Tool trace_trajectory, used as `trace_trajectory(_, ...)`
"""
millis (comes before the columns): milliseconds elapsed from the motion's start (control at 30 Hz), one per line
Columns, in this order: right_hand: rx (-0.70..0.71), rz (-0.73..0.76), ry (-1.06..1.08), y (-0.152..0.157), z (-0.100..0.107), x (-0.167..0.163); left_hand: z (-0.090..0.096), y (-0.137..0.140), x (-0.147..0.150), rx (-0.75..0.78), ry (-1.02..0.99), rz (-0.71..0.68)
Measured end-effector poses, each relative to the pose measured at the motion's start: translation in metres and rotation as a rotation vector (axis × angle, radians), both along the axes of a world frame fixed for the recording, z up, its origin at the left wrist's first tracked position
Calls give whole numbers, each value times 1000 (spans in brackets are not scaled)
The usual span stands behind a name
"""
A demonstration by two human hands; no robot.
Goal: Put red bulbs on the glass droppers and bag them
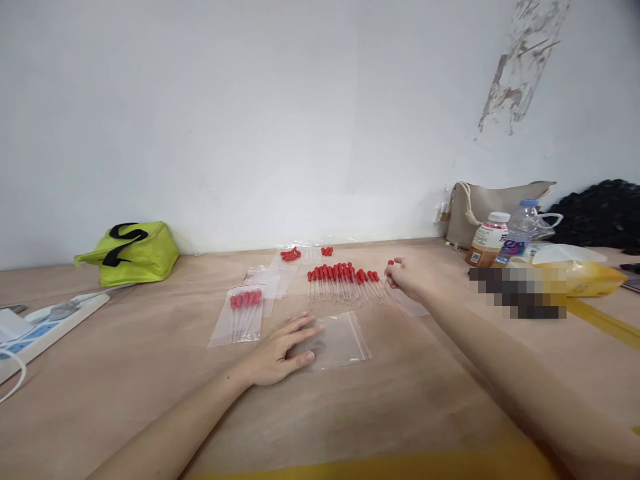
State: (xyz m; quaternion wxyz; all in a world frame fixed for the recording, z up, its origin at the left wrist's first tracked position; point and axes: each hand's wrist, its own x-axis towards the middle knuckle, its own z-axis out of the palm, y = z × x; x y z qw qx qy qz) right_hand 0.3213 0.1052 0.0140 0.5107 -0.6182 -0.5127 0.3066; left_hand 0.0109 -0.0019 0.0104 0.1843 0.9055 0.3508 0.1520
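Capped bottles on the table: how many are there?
2: a white-capped bottle with brown contents and, to its right, a clear blue-capped bottle, both by the beige bag. Others may be hidden.

The dropper (391, 263) in my right grip (406, 277) has a red bulb, and I see the same red along the row of droppers (345, 272), above colourless tubes. My bag (345, 340) is clear; the packed bag (241, 317) shows red through it. The worktop (150, 373) I see is tan, faintly streaked, with yellow-brown tape (320, 467). Left of me, the pouch (147, 257) is lime green with a black strap (125, 240), and the power strip (75, 313) is white with blue panels. To my right, one bottle (486, 243) is amber-brown, white-capped; another (526, 217) is clear, blue-capped, purple-labelled.
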Motion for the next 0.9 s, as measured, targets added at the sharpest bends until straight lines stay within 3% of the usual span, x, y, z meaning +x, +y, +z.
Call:
trace_trajectory(200,136,75,280,-57,-35,-17,-3,-1,9,15,43,-6)
trace_trajectory(367,199,79,359,-67,-39,-26,-2,-1,12,32,62,-22)
trace_trajectory(733,173,141,456,-72,-43,-38,-5,0,10,75,97,-16)
trace_trajectory(900,19,367,479,-81,-41,-36,-6,0,10,94,118,-14)
